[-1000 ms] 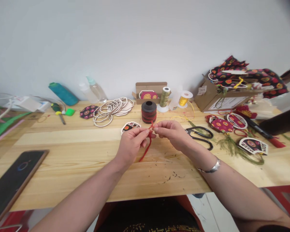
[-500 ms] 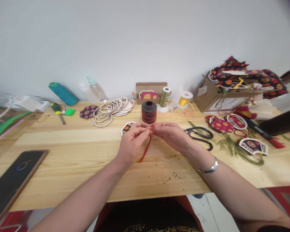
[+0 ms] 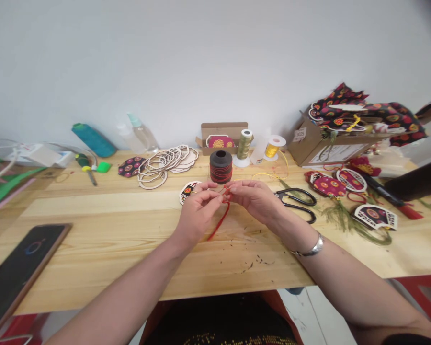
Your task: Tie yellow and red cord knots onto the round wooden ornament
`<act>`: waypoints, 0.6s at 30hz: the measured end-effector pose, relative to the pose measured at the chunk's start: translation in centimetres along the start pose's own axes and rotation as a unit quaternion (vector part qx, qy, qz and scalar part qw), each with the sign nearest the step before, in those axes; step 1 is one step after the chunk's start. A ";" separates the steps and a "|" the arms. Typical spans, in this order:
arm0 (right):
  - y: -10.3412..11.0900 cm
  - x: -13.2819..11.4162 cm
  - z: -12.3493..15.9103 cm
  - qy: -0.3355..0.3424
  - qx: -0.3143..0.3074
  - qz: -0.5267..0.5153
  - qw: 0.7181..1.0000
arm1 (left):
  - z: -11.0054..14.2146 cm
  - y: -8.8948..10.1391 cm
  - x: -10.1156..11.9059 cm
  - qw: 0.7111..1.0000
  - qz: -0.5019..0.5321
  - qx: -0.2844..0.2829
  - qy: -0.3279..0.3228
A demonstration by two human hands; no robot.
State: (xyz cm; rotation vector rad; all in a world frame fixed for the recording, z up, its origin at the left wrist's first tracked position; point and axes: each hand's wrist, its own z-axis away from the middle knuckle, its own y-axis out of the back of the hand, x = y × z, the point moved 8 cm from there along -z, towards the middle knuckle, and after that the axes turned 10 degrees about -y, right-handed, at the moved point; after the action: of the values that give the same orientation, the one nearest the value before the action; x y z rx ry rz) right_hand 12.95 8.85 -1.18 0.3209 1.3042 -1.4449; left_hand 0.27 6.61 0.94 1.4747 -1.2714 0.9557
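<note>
Between my two hands runs a red cord [image 3: 221, 223], its loose end hanging down toward the tabletop. My left hand [image 3: 197, 211] pinches the cord with thumb and fingertips. Close against it, my right hand [image 3: 253, 199] grips the cord near a small loop or knot, whose details are too small to make out. Just behind the fingers stands a dark spool of red cord [image 3: 221, 167]. A patterned ornament with a pale cut-out frame [image 3: 187, 190] lies partly behind my left hand. Black-handled scissors [image 3: 300, 196] rest to the right, their blades hidden by my right hand.
Along the wall stand an olive thread spool [image 3: 244, 146], a yellow cord spool [image 3: 275, 147] and a small open box [image 3: 224, 127]. Wooden frames [image 3: 167, 163] are piled left of centre. A phone [image 3: 25, 256] lies front left. Tasselled ornaments [image 3: 328, 184] and a full carton [image 3: 337, 151] occupy the right.
My right fingers have closed in toward my left fingertips, and the left index finger has lifted a little. The cord's hanging end has barely shifted.
</note>
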 end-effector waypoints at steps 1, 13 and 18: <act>0.0 0.1 0.0 -0.004 -0.006 0.002 1.000 | 0.0 -0.1 -0.2 1.000 0.013 -0.002 0.000; -0.2 0.4 0.4 -0.054 -0.015 0.060 0.997 | 0.7 -2.3 -2.1 0.924 0.339 -0.011 0.176; -0.6 0.4 0.4 -0.057 -0.049 0.046 0.996 | 0.5 -2.1 -1.7 0.932 0.334 -0.011 0.141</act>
State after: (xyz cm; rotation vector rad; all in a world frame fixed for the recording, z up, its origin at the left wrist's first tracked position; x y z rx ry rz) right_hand 12.49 8.17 -1.05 0.2277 1.2478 -1.2991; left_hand 2.08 6.63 -1.10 0.8332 -1.5844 1.5234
